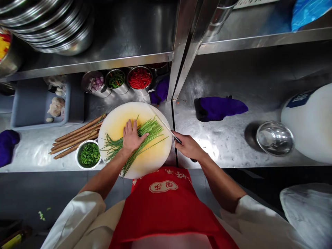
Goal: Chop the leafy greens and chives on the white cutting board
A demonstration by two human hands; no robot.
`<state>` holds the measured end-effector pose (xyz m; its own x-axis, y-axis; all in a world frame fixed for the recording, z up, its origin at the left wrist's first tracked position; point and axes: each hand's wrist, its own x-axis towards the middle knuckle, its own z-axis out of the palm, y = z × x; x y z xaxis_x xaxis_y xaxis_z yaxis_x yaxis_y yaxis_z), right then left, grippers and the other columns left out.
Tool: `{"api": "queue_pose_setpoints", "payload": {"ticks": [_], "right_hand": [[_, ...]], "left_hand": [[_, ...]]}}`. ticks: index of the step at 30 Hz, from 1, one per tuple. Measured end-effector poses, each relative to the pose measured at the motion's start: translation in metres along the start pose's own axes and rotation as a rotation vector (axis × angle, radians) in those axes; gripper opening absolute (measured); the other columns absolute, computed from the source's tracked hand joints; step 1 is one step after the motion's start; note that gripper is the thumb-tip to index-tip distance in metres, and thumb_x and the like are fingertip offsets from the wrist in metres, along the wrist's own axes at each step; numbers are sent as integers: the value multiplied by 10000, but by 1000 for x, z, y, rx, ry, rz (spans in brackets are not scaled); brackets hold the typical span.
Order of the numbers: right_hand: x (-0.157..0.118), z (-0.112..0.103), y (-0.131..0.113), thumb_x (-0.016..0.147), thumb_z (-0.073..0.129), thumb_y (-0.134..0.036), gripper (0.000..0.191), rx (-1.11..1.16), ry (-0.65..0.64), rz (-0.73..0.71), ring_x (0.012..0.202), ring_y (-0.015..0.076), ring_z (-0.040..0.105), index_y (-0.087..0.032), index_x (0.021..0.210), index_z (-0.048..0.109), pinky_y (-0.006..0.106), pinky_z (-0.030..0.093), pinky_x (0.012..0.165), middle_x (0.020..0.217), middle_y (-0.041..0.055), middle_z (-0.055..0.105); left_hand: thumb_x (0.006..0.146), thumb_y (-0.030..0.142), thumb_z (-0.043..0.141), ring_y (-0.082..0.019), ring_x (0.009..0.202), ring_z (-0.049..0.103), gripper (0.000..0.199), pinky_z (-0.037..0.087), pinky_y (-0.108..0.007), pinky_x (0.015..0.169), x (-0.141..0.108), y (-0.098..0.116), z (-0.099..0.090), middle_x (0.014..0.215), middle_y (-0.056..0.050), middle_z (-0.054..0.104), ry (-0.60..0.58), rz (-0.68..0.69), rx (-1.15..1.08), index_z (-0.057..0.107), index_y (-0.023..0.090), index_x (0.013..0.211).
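Observation:
My left hand (132, 136) lies flat with spread fingers on a bunch of long green chives (151, 128). The bunch rests across a round white cutting board (158, 155), its cut-looking ends toward the right and thin tips trailing to the left and front edge. In my right hand (188, 146) is the dark handle of a knife (163, 121). Its blade slants over the board's right side, close to the chive ends; whether it touches the board I cannot tell. Beside the board's left edge stands a white bowl of chopped greens (89, 154).
Several long brown roots (75, 138) lie left of the board. Behind it stand metal cups of shallots (95, 84), green chillies (115, 79) and red chillies (140, 78), under a steel shelf (103, 65). Rightward are a purple cloth (223, 108), a metal bowl (275, 138) and a white tub (311, 124).

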<state>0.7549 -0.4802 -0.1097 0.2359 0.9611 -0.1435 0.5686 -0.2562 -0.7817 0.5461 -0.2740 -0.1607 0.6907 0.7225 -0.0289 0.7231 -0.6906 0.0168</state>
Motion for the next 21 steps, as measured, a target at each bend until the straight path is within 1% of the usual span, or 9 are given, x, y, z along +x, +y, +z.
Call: {"api": "queue_pose_setpoints", "payload": {"ticks": [1,4,8,9,11,14,16,18,21], "right_hand": [[-1,0,1,898,454,-191,506,10,22,9,786,191,678,-249,1386,575,258,461,720,1018,17,762],[-3,2,3,886,461,-187,543,45,65,26,760,184,672,-261,1415,559,255,472,724,994,10,758],[-9,3,4,877,464,-185,573,82,80,47,723,178,661,-261,1439,544,256,477,718,918,4,745],[-10,4,4,876,463,-186,572,92,76,62,691,175,650,-250,1439,544,253,472,696,865,1,735],[-14,5,3,877,463,-191,571,118,71,92,618,165,619,-231,1441,541,247,456,642,752,-14,698],[-18,7,1,890,459,-201,561,159,64,109,553,153,582,-228,1445,533,241,436,600,653,-38,639],[-20,8,0,905,452,-210,537,172,52,109,539,149,576,-230,1434,540,239,433,595,627,-45,618],[-21,9,-2,919,449,-223,506,163,43,101,550,151,586,-231,1413,554,240,436,602,640,-42,627],[-20,10,-3,926,449,-238,493,92,55,78,604,164,617,-228,1407,557,249,445,627,727,-19,683]], "left_hand": [[856,726,515,-405,1503,268,1010,251,-532,1219,2,1,0,1619,-259,274,-16,10,-9,307,39,1567],[837,742,530,-383,1491,306,1025,246,-499,1231,1,9,3,1591,-251,342,-81,174,-13,334,35,1553],[809,768,547,-395,1475,322,1082,230,-506,1232,-14,21,8,1592,-277,318,-59,256,56,337,1,1543],[832,750,530,-401,1474,319,1052,227,-513,1229,-16,21,9,1596,-282,308,-49,270,76,342,-7,1539],[920,658,462,-391,1452,352,907,261,-506,1207,-15,18,10,1588,-265,338,-39,294,96,358,1,1536],[1003,484,363,-362,1356,461,698,360,-475,1133,-3,8,7,1520,-224,462,-36,249,101,381,33,1535],[1005,451,361,-363,1299,499,668,393,-478,1095,7,1,5,1488,-216,502,-29,211,105,390,41,1532],[987,507,391,-375,1306,486,731,390,-492,1097,12,-2,3,1510,-220,476,-10,191,99,364,33,1542],[942,634,412,-403,1393,403,906,341,-517,1146,4,2,5,1554,-261,398,35,99,81,303,-32,1547]]}}
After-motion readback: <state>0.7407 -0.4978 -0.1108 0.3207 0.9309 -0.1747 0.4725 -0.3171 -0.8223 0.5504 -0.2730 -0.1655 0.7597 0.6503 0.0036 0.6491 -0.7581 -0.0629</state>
